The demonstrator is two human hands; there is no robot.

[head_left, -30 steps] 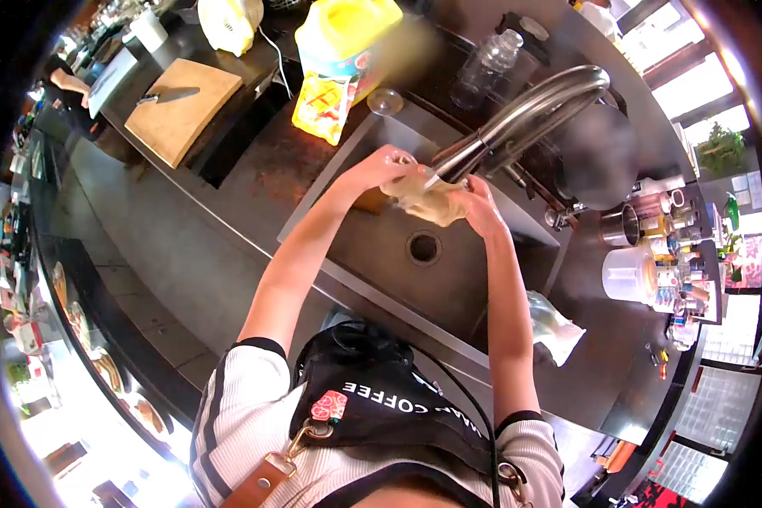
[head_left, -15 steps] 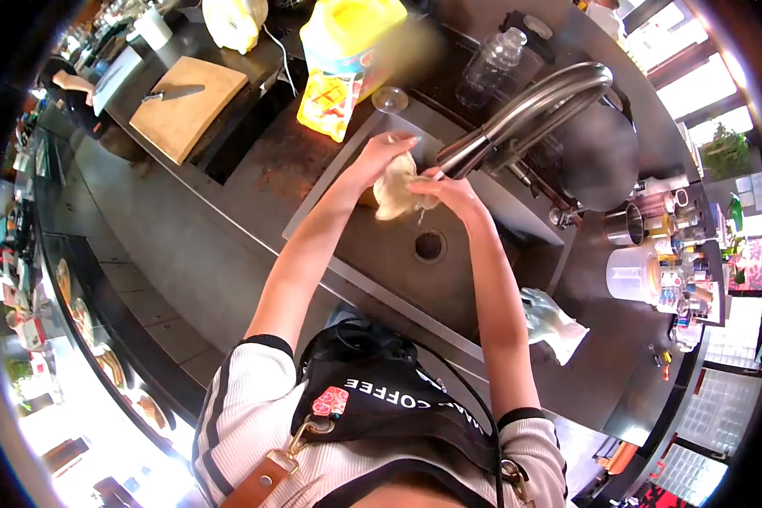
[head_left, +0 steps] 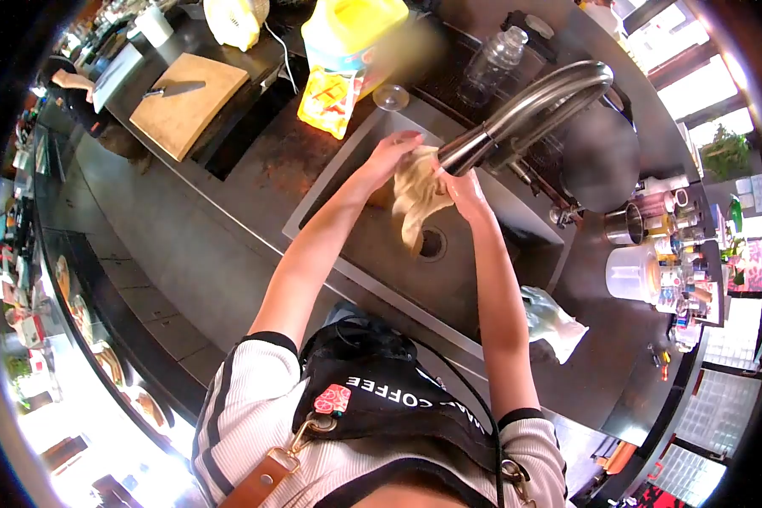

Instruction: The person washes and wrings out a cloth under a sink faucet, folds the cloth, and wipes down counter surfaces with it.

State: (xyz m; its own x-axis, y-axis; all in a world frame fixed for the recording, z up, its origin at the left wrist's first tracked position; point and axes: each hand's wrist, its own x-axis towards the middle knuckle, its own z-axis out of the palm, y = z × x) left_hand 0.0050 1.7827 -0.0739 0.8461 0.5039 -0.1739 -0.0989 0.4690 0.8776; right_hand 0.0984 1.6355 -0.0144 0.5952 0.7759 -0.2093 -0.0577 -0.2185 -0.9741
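A wet-looking cream cloth (head_left: 416, 199) hangs over the dark sink (head_left: 465, 292), held between my two hands just below the head of the metal faucet (head_left: 516, 110). My left hand (head_left: 396, 154) grips the cloth's upper left part, its fingers closed. On the other side, my right hand (head_left: 465, 193) is closed on the cloth's upper right edge, right beside the faucet's spout. The cloth's lower end dangles loosely near the round drain (head_left: 431, 244), partly covering it. Whether water is running cannot be made out clearly.
Left of the sink, a knife (head_left: 178, 88) rests on a wooden cutting board (head_left: 196, 118). A yellow packet (head_left: 328, 102) and a glass (head_left: 391, 97) stand behind the sink. At right are a plastic bag (head_left: 550, 322) and a white tub (head_left: 633, 273). Another person's arm (head_left: 74, 82) shows far left.
The bunched cloth has dropped open and now hangs longer, down toward the drain. My left hand has shifted slightly right, and my right hand has turned, its fingers now pointing more upward.
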